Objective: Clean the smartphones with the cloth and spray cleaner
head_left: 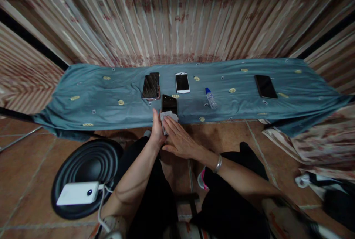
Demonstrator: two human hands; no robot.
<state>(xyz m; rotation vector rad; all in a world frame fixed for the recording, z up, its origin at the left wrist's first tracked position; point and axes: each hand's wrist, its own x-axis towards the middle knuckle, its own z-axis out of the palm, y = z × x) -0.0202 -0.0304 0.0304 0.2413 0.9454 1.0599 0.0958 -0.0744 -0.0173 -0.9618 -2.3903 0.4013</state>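
A dark phone point(169, 103) is held over the near edge of the blue cloth-covered table, with my left hand point(157, 130) gripping its left side and lower end. Against the phone's lower part, my right hand point(179, 139) presses a light grey cloth point(168, 113) under its fingers. Farther back lies a white phone point(182, 82) with a black screen. To its left, a dark phone point(150, 86) rests on top of others in a small stack. A clear bottle with a blue cap point(211, 99) lies to the right of my hands.
Another dark phone point(265, 86) is on the right of the table point(105, 98). On the floor at the left, a white power bank point(78, 193) with a cable sits on a round black object point(91, 150). Striped curtains point(177, 17) hang behind and beside the table.
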